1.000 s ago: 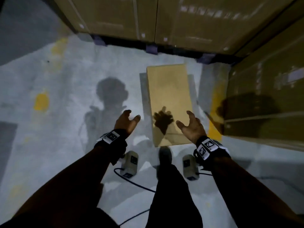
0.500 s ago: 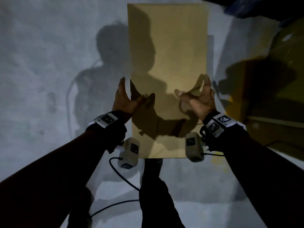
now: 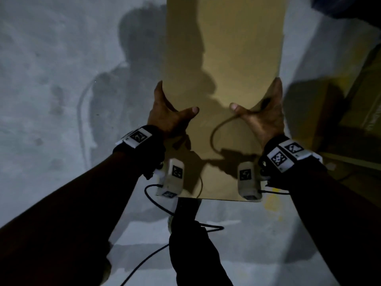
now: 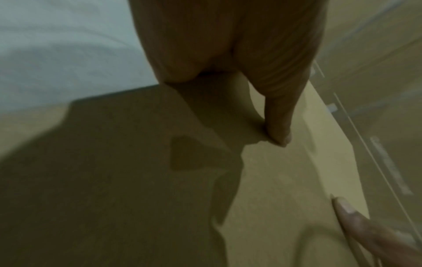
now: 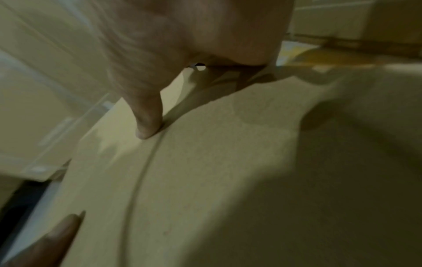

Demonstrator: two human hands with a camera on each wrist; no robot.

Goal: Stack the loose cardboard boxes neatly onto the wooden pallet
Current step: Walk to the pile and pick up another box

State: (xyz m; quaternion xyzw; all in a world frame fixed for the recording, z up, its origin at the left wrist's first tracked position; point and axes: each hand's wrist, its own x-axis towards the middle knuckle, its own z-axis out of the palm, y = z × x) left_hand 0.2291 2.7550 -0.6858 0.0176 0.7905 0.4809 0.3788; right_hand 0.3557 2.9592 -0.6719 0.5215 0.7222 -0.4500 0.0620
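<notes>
A long plain cardboard box (image 3: 224, 48) lies on the grey floor in front of me, its near end by my foot. My left hand (image 3: 169, 114) grips its left long edge, with the thumb (image 4: 278, 133) on the top face and the fingers down the side. On the opposite long edge my right hand (image 3: 261, 116) holds it the same way, thumb (image 5: 148, 126) pressed on top. Both wrist views show the box top (image 5: 228, 162) close up and blurred. The fingers below the edges are hidden.
Stacked cardboard boxes (image 3: 360, 100) stand close on the right. A dark blue shape (image 3: 346, 7) shows at the top right corner. Black cables (image 3: 156, 205) trail from my wrists across the floor (image 3: 51, 79). My dark leg (image 3: 185, 213) stands at the box's near end.
My view has dropped closer to the box. Both hands went from hovering open above it to gripping its two long edges.
</notes>
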